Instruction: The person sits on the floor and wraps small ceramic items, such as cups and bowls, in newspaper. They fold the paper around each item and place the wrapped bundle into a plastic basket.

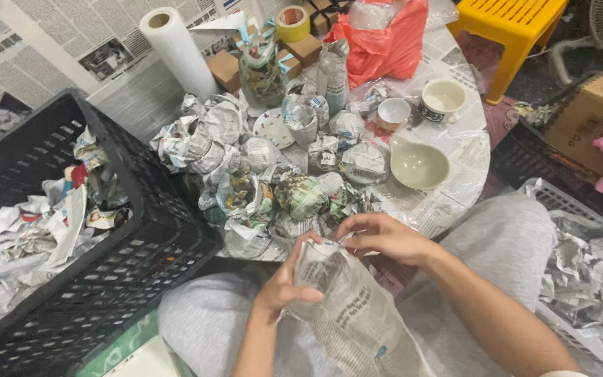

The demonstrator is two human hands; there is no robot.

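Newspaper-wrapped bundle (343,300), held over the lap just short of the bench (455,160), sits clamped in the left hand (284,283) while the right hand (382,237) pinches its loose top fold, which looks liable to tear or slip, dropping whatever is inside.

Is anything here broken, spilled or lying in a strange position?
Nothing looks broken or spilled. The pale green ceramic bowl and two white cups stand upright, unwrapped, beside the heap of newspaper-wrapped bundles. Both hands hold a newspaper-wrapped item.
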